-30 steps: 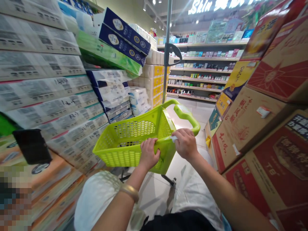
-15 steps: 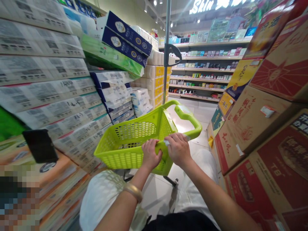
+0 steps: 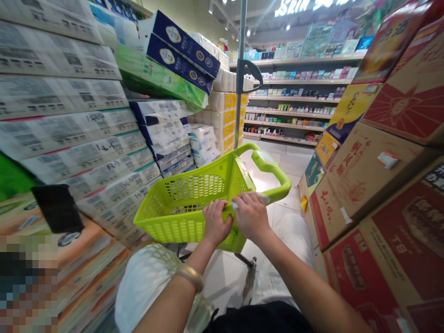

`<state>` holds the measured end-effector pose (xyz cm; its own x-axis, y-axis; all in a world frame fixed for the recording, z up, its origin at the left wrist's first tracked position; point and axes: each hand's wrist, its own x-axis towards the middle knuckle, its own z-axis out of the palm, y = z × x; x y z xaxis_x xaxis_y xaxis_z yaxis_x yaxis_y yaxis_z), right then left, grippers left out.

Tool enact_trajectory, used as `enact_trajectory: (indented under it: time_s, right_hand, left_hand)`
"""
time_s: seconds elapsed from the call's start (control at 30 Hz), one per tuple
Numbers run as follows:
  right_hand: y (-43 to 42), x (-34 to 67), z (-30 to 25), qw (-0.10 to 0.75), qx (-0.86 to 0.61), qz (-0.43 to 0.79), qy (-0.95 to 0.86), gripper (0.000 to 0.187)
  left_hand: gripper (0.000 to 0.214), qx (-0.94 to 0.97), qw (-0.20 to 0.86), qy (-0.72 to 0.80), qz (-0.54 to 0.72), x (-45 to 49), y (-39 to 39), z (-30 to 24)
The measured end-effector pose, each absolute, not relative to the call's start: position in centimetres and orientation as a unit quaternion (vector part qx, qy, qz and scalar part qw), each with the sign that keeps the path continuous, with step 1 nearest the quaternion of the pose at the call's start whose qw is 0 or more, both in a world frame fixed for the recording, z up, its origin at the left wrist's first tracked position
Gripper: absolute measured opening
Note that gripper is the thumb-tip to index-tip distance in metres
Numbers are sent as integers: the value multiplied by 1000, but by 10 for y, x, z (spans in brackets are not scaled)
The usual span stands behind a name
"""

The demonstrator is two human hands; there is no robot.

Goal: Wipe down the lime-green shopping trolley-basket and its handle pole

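A lime-green shopping cart [image 3: 183, 229] with a perforated plastic basket stands sideways in front of my knees. My left hand [image 3: 215, 223] is closed over the near rim of the basket, thumb on the outside. Just to its right, my right hand [image 3: 250, 216] is closed over the rim corner where the handle [image 3: 282, 185] begins. A bit of thin white material, like a tissue [image 3: 235, 205], shows at the fingers of my right hand, pressed against the green plastic. Most of it is hidden under the palm.
Stacked packs of paper goods [image 3: 104, 125] rise on the left, with a black phone-like object [image 3: 58, 209] in front. Red and brown cartons [image 3: 367, 171] line the right. A grey pole [image 3: 242, 92] stands behind the cart. Stocked shelves [image 3: 291, 99] fill the back.
My right hand has slid a little left along the rim, closer to my left hand, with the white material. My left hand stays nearly in place; the basket has barely shifted.
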<state>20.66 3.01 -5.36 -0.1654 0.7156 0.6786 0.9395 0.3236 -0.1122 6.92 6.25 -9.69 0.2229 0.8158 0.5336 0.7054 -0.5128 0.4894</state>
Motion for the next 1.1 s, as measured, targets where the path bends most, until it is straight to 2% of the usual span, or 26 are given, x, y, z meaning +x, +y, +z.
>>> enact_trajectory:
  time_s: [0.27,0.33,0.53,0.63,0.83,1.1]
  right_hand:
    - [25,277,-28,418,-632,-208,-619,24]
    - [26,269,-28,405,-641,-202,-620,24]
    - [28,210,-42,296,-578,-158,-743,15]
    - [26,226,-36,302,-575,-151,-745,17]
    - [25,273,-19,375,-644,-188,-640,24]
    - [22,213,-38,292,-544,-164,-769,14]
  left_hand:
    - [25,771,68,493,398,68,60,-99]
    - [25,770,67,494,398,70,60,-99]
    - [21,776,68,485,397,65,60,-98]
    - [21,776,75,481,401,62,59,-99]
    - [22,763,69,486,420,66,55,-100]
    - [19,781,76,470,404,59,56,-102]
